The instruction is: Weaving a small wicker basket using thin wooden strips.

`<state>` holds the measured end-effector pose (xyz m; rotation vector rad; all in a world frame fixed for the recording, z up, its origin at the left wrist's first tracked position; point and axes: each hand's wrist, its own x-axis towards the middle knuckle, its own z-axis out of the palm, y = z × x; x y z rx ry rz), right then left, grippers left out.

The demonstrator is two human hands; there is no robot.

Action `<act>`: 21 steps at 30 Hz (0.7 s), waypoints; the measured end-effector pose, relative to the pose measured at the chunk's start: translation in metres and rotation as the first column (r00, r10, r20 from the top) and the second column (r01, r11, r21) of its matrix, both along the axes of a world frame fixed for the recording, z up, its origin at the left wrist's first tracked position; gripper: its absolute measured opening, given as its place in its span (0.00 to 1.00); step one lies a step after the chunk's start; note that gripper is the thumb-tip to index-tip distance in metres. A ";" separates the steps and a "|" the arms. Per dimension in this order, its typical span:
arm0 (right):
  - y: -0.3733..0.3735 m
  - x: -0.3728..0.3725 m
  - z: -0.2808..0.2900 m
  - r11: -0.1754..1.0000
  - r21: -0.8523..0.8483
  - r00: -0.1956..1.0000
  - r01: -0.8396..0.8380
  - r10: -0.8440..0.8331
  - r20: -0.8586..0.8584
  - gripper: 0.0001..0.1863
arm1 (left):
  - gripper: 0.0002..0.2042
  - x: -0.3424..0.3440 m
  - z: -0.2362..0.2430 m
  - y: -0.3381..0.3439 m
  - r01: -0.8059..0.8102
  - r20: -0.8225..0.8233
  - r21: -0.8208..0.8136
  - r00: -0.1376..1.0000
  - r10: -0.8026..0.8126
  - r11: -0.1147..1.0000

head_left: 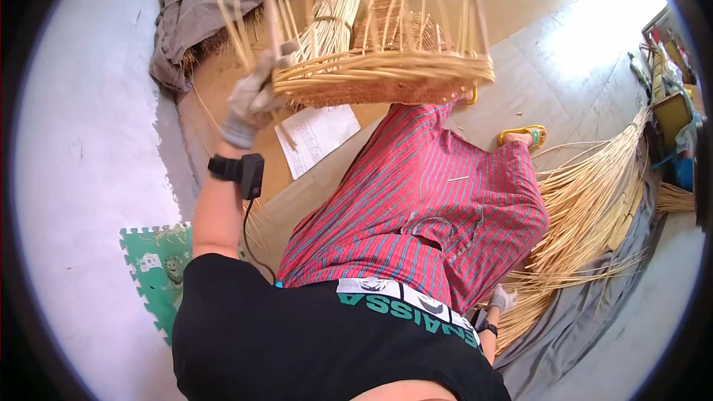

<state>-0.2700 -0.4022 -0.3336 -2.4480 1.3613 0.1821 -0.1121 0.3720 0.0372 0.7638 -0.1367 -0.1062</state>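
Note:
In front of me, a half-woven wicker basket [386, 74] is held up, its braided rim band toward me and upright stakes rising from it, blurred at the top. My left hand [256, 96], in a pale work glove, is closed round its left corner. Low on the right, my right hand [503, 298], also gloved, is down against a large fanned bundle of willow rods [587, 200]. Its fingers are too small and partly hidden to read. A striped red cloth [438, 193] covers my lap.
Another tied bundle of rods [338, 7] and a brown woven wicker piece [401, 18] lie beyond the basket. A printed paper sheet [319, 137] is on the floor board. Grey-brown cloth [200, 15] lies far left, a green foam mat [156, 267] beside the white wall [82, 141].

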 end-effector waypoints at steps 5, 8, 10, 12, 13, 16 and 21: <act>-0.019 0.028 0.013 0.980 -0.114 0.980 -0.161 0.173 0.103 0.35 | 0.27 -0.078 -0.048 0.037 -0.311 -0.316 0.149 0.885 0.343 0.939; -0.039 0.028 -0.010 0.977 0.049 0.971 -0.206 0.198 0.131 0.34 | 0.24 -0.100 -0.130 0.080 -0.274 -0.462 0.187 0.823 0.331 0.943; -0.029 0.023 -0.003 0.963 0.216 0.981 -0.159 0.130 0.141 0.33 | 0.22 -0.098 -0.179 0.080 -0.280 -0.553 0.234 0.750 0.364 0.931; -0.018 0.014 0.010 0.939 0.327 0.991 -0.107 0.073 0.115 0.33 | 0.21 -0.103 -0.211 0.068 -0.235 -0.588 0.309 0.715 0.379 0.922; -0.015 0.011 0.012 0.928 0.363 0.993 -0.088 0.052 0.107 0.33 | 0.22 -0.102 -0.220 0.053 -0.197 -0.558 0.315 0.752 0.350 0.928; -0.013 0.004 0.027 0.895 0.445 0.997 -0.030 -0.002 0.072 0.32 | 0.23 -0.099 -0.238 0.013 -0.100 -0.500 0.377 0.815 0.293 0.921; -0.011 0.007 0.037 0.843 0.535 0.996 0.054 -0.082 0.029 0.31 | 0.20 -0.096 -0.198 -0.047 0.047 -0.423 0.569 0.873 0.243 0.821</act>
